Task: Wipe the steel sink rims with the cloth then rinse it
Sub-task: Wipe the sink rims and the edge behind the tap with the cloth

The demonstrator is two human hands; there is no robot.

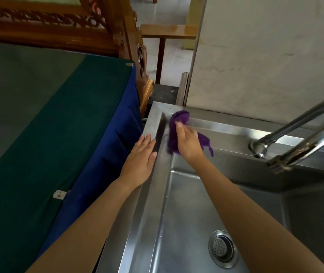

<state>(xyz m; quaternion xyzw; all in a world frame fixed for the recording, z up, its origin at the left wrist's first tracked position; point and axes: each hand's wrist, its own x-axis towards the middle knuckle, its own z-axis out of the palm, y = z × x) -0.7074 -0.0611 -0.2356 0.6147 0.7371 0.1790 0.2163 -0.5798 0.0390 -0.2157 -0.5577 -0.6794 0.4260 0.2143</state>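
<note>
Two bare forearms reach over the steel sink [153,123], where the right hand [188,143] presses its closed fingers on the purple cloth [174,134] at the far-left rim corner while the left hand [140,162] lies flat, fingers extended, on the left rim.

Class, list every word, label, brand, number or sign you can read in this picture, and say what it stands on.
None: no readable text shows anywhere.
The small white tag on the green and blue table cover shows only a blurred mark.
The steel sink rim, curved steel tap and purple cloth show no lettering.
</note>
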